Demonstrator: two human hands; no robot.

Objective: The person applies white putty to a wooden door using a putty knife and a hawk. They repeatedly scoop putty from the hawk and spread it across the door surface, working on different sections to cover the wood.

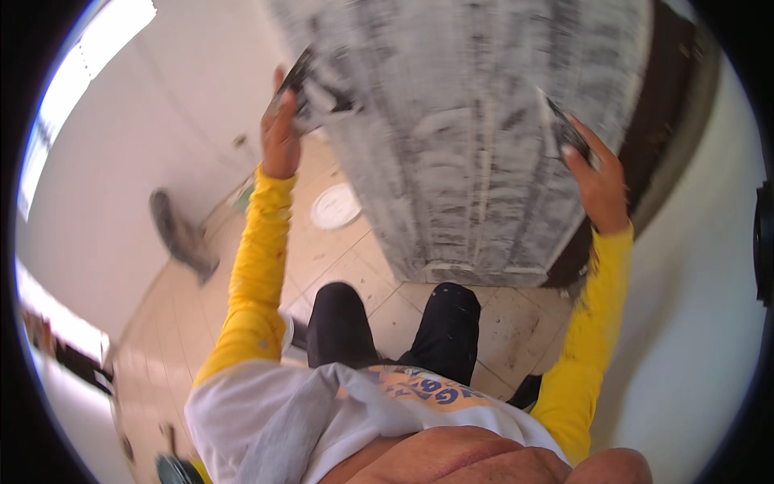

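Observation:
Before me stands a panelled door (459, 139) smeared with white and grey filler, dark streaks showing through. My left hand (282, 133) grips a dark flat spreader (298, 75) with whitish paste on it, at the door's left edge. In my right hand (595, 175) is a dark-bladed filling knife (567, 128), its tip pointing up and left over the right part of the door. Whether the blade touches the surface cannot be told. Both hands are slightly blurred.
A round white lid (337, 207) lies on the tiled floor (357, 266) left of the door. A dark brown door frame (656, 127) and a pale wall (683, 266) border the right. A blurred dark object (178, 236) is by the left wall. A green item (175, 469) sits lower left.

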